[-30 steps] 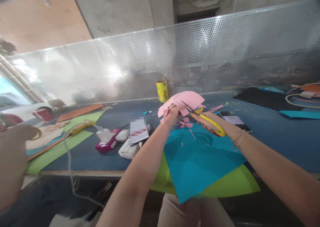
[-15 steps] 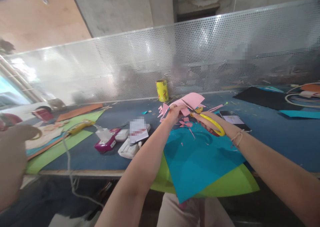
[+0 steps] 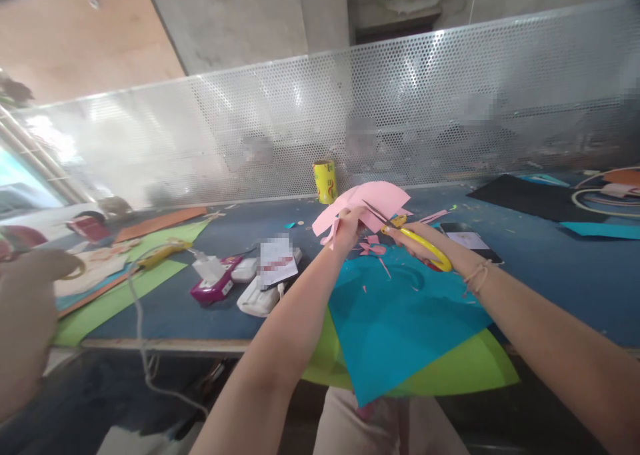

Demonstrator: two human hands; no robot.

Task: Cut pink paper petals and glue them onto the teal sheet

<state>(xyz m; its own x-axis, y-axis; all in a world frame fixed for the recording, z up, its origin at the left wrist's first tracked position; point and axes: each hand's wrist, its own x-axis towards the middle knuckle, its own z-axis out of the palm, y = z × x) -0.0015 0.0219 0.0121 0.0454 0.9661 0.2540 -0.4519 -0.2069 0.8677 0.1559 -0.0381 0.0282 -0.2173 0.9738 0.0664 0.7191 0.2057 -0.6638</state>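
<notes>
My left hand (image 3: 350, 228) is closed on a sheet of pink paper (image 3: 387, 198), which spreads out beyond the fingers on both sides. In my right hand (image 3: 407, 241) is a pair of scissors (image 3: 431, 247) with yellow handles, its blades at the paper's near edge. Whether the blades bite into the paper is hard to make out. Pink scraps (image 3: 373, 247) lie just below the hands. Under my forearms a blue sheet (image 3: 400, 335) rests over a green sheet (image 3: 475, 368), both jutting past the table's front edge.
A yellow roll (image 3: 325, 183) stands by the perforated metal screen (image 3: 225, 135). Left of me are a purple power strip (image 3: 216, 289), a white adapter (image 3: 257, 301) and a cable. A phone (image 3: 473, 240) lies near my right wrist. Another person's arm (image 3: 25, 328) is at far left.
The pink paper has shifted in my left hand, so more of it now fans out to the left. My right hand and the scissors stay almost in place.
</notes>
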